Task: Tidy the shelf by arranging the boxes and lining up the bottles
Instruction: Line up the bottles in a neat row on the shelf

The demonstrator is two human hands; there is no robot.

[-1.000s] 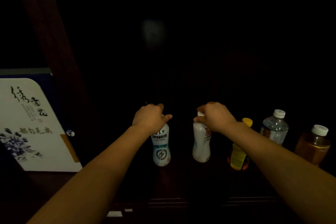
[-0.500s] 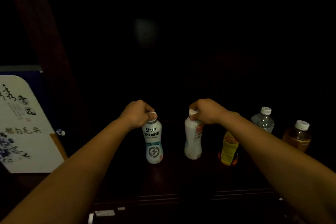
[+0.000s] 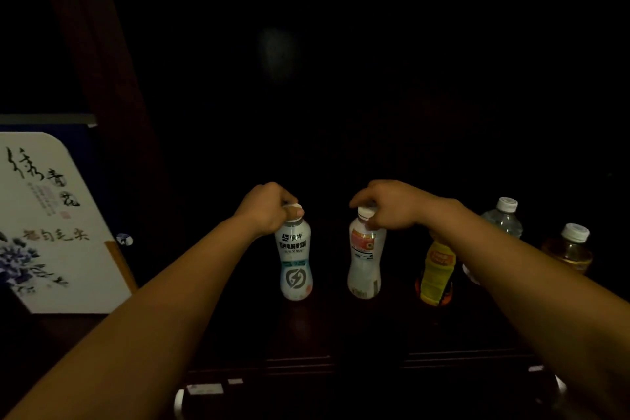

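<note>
Several bottles stand upright in a row on a dark wooden shelf [image 3: 341, 334]. My left hand [image 3: 267, 210] grips the cap of a white bottle with a teal lightning label [image 3: 295, 262]. My right hand [image 3: 392, 203] pinches the cap of a white bottle with a pink label [image 3: 365, 259] beside it. To the right stand a yellow bottle [image 3: 437, 273], partly behind my right forearm, a clear water bottle [image 3: 504, 220] and an amber tea bottle [image 3: 570, 249]. A white box with calligraphy and blue flowers [image 3: 51, 225] leans at the far left.
A dark blue box edge [image 3: 47, 119] shows behind the white box. A vertical wooden post [image 3: 112, 112] separates the box side from the bottle bay. The shelf's back is dark. Small white labels [image 3: 204, 388] lie on the shelf's front lip.
Both hands have slid from covering the bottle tops to holding just the caps, so the caps now show. The two white bottles stand a little further apart.
</note>
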